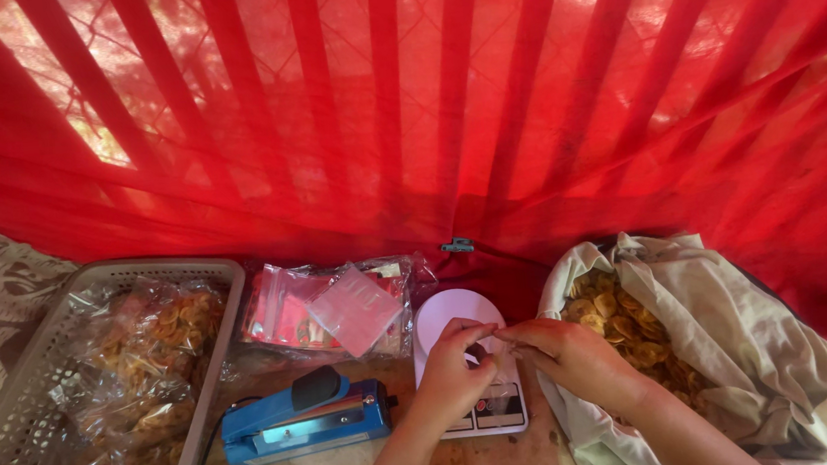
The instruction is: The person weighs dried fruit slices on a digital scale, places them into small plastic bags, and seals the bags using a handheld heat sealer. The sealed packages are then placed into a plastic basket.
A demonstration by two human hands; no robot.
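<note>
Both my hands meet over a small white kitchen scale (446, 314) on the wooden table. My left hand (456, 373) and my right hand (569, 354) touch at the fingertips and seem to pinch a thin clear bag between them; the bag itself is hard to make out. To the right, a large sack (741, 333) lined with pale cloth lies open, full of yellow banana chips (621, 319). A blue heat sealer (305, 421) lies just left of the scale.
A grey plastic basket (19, 397) at left holds several sealed bags of chips (156, 365). A pile of empty clear bags with red print (335, 309) lies behind the sealer. A red curtain (421, 92) hangs across the back.
</note>
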